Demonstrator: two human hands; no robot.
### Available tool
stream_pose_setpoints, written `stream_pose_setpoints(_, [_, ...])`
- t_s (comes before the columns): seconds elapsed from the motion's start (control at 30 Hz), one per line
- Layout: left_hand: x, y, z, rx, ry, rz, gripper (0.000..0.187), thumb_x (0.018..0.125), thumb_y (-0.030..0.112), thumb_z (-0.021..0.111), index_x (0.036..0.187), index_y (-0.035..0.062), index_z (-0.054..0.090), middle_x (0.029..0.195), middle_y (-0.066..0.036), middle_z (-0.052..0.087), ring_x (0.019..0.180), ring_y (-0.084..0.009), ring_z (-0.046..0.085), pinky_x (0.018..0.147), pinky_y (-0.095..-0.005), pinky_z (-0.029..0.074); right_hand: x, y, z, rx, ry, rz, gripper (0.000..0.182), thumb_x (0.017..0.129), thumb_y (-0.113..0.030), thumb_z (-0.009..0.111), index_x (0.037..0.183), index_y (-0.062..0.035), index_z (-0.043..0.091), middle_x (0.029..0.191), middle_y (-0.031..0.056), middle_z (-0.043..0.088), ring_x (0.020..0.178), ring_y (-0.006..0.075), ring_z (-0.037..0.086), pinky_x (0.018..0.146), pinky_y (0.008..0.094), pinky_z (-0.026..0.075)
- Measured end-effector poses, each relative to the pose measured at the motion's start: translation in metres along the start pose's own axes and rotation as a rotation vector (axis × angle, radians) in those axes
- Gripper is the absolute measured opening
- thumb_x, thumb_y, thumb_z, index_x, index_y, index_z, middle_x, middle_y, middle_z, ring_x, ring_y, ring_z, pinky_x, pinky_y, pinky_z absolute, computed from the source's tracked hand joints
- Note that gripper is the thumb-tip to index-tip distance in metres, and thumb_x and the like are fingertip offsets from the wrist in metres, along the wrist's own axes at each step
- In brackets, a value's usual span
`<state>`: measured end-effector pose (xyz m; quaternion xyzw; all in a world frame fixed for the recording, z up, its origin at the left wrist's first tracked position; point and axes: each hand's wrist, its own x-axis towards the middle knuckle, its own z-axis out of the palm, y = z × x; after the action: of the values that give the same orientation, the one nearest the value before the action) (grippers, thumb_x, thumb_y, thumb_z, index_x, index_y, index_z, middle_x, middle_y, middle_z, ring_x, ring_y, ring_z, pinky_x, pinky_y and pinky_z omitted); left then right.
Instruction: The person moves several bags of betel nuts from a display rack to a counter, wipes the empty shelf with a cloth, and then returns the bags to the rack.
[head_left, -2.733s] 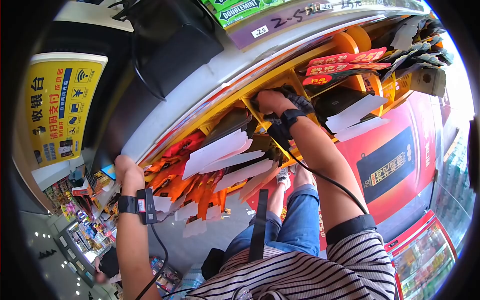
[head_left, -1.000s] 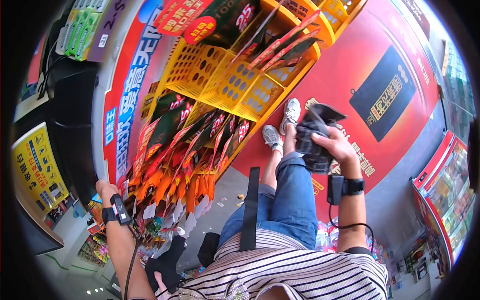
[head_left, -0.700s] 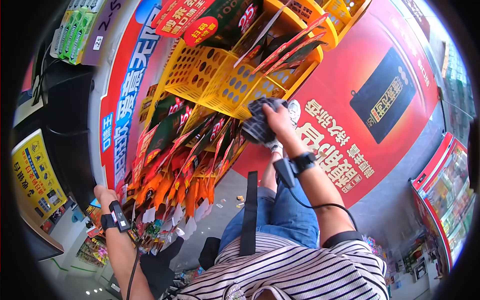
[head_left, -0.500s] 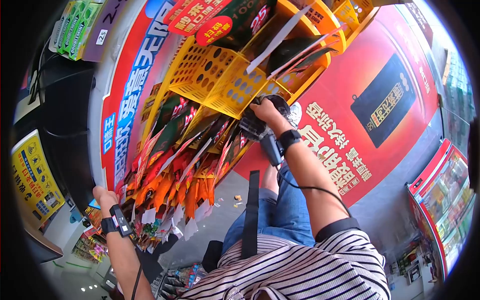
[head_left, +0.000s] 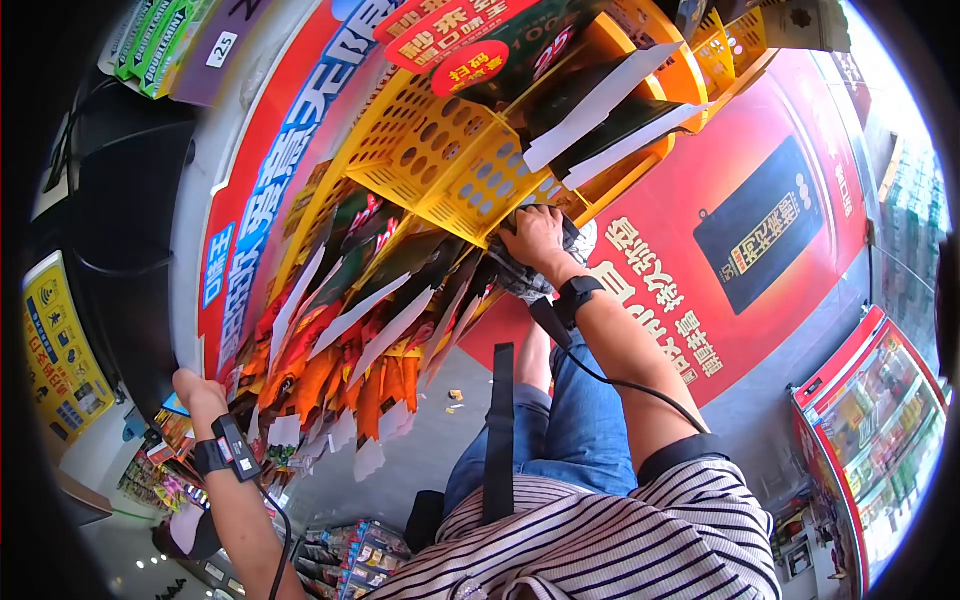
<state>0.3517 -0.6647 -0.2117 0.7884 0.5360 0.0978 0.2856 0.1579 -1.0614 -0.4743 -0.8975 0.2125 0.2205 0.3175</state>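
The dark, patterned cloth, held over the legs a second ago, is now at the outer lip of the yellow basket rack, just above centre towards one o'clock, so the bundle is up against the plastic instead of out in open air. The right hand lies over it, fingers bent and closed on the bunched fabric. The left hand, out at nine o'clock, has stayed by the edge of the white desk; its fingers are too foreshortened to tell whether they grip anything. The view has tilted a little, too, and the white cards among the orange packets show more of their blank faces. Those packets hang thickly towards eight o'clock from the cloth, while the perforated compartments lie at eleven. Green gum packs sit on the desk at ten o'clock, above a black device. Round the room, a red panel with a big dark pouch printed on it fills two to three o'clock, a glass-fronted cooler stands at four, and small scraps lie on the grey floor near the legs.
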Motion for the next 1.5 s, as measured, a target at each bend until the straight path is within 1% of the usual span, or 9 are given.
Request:
stream_pose_setpoints(0.17, [-0.036, 0.004, 0.003, -0.100, -0.077, 0.060, 0.028, 0.069, 0.029, 0.035, 0.075, 0.0084, 0.053, 0.063, -0.004, 0.050, 0.044, -0.0191, 0.041, 0.037, -0.0287, 0.029, 0.018, 0.033, 0.022, 0.749, -0.056, 0.209, 0.047, 0.078, -0.039, 0.042, 0.094, 0.0033, 0.056, 0.096, 0.0228, 0.056, 0.095, 0.0327, 0.050, 0.084, 0.0322, 0.035])
stream_pose_setpoints(0.3, [0.013, -0.004, -0.004, 0.017, -0.050, -0.014, 0.035, 0.071, 0.036, 0.033, 0.089, 0.0116, 0.051, 0.077, -0.003, 0.054, 0.059, -0.0182, 0.046, 0.051, -0.0314, 0.035, 0.026, 0.044, 0.025, -0.156, 0.009, 0.053, 0.029, 0.082, -0.021, 0.041, 0.092, 0.0035, 0.053, 0.085, 0.0208, 0.059, 0.080, 0.0340, 0.057, 0.067, 0.0351, 0.045])
stream_pose_setpoints(0.4, [0.020, -0.003, -0.005, 0.060, -0.052, -0.042, 0.039, 0.071, 0.039, 0.032, 0.094, 0.0125, 0.049, 0.082, -0.003, 0.054, 0.065, -0.0174, 0.046, 0.058, -0.0329, 0.038, 0.039, 0.042, 0.036, 0.072, 0.017, 0.189, 0.019, 0.077, -0.013, 0.043, 0.085, 0.0009, 0.054, 0.080, 0.0176, 0.059, 0.074, 0.0330, 0.058, 0.060, 0.0348, 0.048])
stream_pose_setpoints(0.53, [-0.019, 0.005, -0.001, 0.044, -0.033, -0.036, 0.041, 0.071, 0.040, 0.033, 0.094, 0.0108, 0.049, 0.084, -0.003, 0.053, 0.066, -0.0178, 0.046, 0.058, -0.0328, 0.038, 0.052, 0.062, 0.070, -0.228, -0.102, -0.306, 0.029, 0.063, 0.009, 0.051, 0.089, -0.0016, 0.055, 0.087, 0.0171, 0.058, 0.088, 0.0301, 0.055, 0.072, 0.0331, 0.046])
stream_pose_setpoints(0.6, [-0.013, 0.000, -0.005, 0.025, -0.094, -0.013, 0.041, 0.070, 0.040, 0.033, 0.094, 0.0112, 0.049, 0.085, -0.003, 0.054, 0.067, -0.0179, 0.046, 0.058, -0.0328, 0.038, 0.029, 0.046, 0.034, 0.353, -0.023, -0.127, 0.035, 0.058, 0.012, 0.054, 0.091, -0.0022, 0.055, 0.094, 0.0173, 0.056, 0.096, 0.0302, 0.051, 0.077, 0.0316, 0.044])
stream_pose_setpoints(0.77, [0.006, -0.002, -0.004, 0.006, -0.106, -0.034, 0.041, 0.069, 0.040, 0.034, 0.093, 0.0116, 0.051, 0.087, -0.003, 0.054, 0.071, -0.0189, 0.047, 0.059, -0.0327, 0.038, 0.045, 0.030, 0.004, 0.480, -0.255, 0.145, 0.032, 0.075, -0.006, 0.043, 0.105, -0.0035, 0.051, 0.108, 0.0148, 0.052, 0.105, 0.0247, 0.046, 0.084, 0.0270, 0.039])
stream_pose_setpoints(1.03, [0.038, -0.013, -0.004, -0.043, -0.109, 0.029, 0.040, 0.069, 0.039, 0.034, 0.093, 0.0114, 0.051, 0.086, -0.003, 0.055, 0.070, -0.0201, 0.048, 0.060, -0.0320, 0.038, 0.007, -0.013, 0.020, 0.498, 0.381, 0.559, 0.038, 0.072, -0.013, 0.050, 0.105, 0.0023, 0.040, 0.107, 0.0234, 0.041, 0.094, 0.0384, 0.046, 0.078, 0.0422, 0.042])
stream_pose_setpoints(1.3, [0.015, -0.004, -0.002, 0.016, -0.035, -0.033, 0.039, 0.069, 0.038, 0.035, 0.089, 0.0100, 0.052, 0.085, -0.005, 0.056, 0.069, -0.0192, 0.048, 0.060, -0.0320, 0.038, 0.033, 0.017, 0.000, 0.317, -0.110, 0.589, 0.067, 0.071, -0.023, 0.046, 0.126, 0.0014, 0.017, 0.105, 0.0201, 0.051, 0.098, 0.0376, 0.049, 0.080, 0.0376, 0.042])
stream_pose_setpoints(1.5, [0.026, -0.005, 0.002, -0.018, 0.069, -0.097, 0.039, 0.069, 0.038, 0.037, 0.090, 0.0091, 0.052, 0.085, -0.005, 0.055, 0.070, -0.0202, 0.049, 0.060, -0.0318, 0.039, 0.022, 0.013, -0.001, -0.222, -0.072, 0.155, 0.037, 0.075, -0.027, 0.043, 0.100, -0.0031, 0.058, 0.108, 0.0190, 0.050, 0.102, 0.0369, 0.045, 0.082, 0.0432, 0.039])
